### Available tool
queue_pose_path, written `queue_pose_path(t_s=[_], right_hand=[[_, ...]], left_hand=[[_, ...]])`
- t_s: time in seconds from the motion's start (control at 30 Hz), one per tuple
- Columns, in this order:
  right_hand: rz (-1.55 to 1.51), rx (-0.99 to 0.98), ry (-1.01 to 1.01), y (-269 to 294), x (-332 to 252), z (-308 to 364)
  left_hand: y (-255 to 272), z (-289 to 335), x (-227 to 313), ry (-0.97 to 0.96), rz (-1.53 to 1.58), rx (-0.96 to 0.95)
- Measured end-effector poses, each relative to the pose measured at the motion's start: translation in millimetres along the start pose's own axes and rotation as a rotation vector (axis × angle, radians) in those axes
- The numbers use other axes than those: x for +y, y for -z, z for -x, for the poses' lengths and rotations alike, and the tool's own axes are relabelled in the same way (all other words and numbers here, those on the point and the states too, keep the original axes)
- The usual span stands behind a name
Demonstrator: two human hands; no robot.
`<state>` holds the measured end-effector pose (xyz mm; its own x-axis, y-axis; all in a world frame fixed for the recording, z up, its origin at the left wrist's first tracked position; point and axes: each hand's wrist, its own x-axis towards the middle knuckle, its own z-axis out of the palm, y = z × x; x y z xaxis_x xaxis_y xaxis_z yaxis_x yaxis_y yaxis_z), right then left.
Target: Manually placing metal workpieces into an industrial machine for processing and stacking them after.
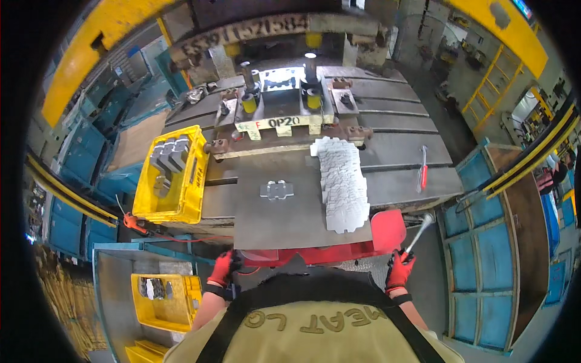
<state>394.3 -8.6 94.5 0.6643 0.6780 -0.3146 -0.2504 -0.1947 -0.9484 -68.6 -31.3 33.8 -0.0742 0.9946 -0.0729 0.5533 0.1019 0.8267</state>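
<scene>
Closed around the lower end of a silver hand tool (419, 235) with the right hand (400, 270), red-gloved, with fingers wrapped about the grip. Slanting up and rightward from the fist, ending in a rounded metal head. Lowered at the left side of the body, the left hand (223, 268), also red-gloved, with fingers bent. Cannot tell how tightly curled, nor of any grip there.

Just ahead of the left hand, the front-left corner of a flat metal sheet (272, 224). Ahead of the right hand, a red rounded pad (388, 230), near the tool's shaft. To the right of the tool, a strip of grey floor (433, 272), running between the work area and a blue-panelled rack (463, 260). Between the hands, the apron front, near the sheet's front edge.

On the sheet, with metal margin all around, a single stamped part (277, 190); further right, overlapping rows of grey stamped parts (342, 184), reaching almost to the front edge. Held well to the right of the single part, the tool; closer to the red-handled screwdriver (423, 176), farther up on the slotted bed (396, 145).
</scene>
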Motion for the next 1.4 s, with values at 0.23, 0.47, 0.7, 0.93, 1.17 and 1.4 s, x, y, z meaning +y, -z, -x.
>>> queue_pose_path(t_s=[0.23, 0.47, 0.7, 0.93, 1.17, 1.4], right_hand=[[0.248, -0.693, -0.05, 0.2, -13.1, 30.7], [0.581, -0.755, 0.172, -13.9, -26.6, 36.8], [0.129, -0.848, -0.173, -29.9, -50.1, 29.1], [-0.086, -0.851, -0.375, -67.5, -50.4, 0.2], [-0.013, -0.808, -0.287, -86.8, -59.7, 5.4], [-0.012, -0.757, -0.257, -72.1, -37.4, 3.0]], left_hand=[[56.2, -49.9, 67.2, 0.109, 0.456, 0.402], [50.0, -114.0, 139.3, -0.014, 0.598, 0.198], [56.8, -178.6, 202.7, -0.04, 0.626, 0.054], [61.2, -286.1, 265.6, -0.41, 0.299, 0.132], [48.2, -379.4, 291.9, -0.345, -0.535, 0.268], [56.2, -418.0, 304.7, -0.32, -1.215, 0.078]])
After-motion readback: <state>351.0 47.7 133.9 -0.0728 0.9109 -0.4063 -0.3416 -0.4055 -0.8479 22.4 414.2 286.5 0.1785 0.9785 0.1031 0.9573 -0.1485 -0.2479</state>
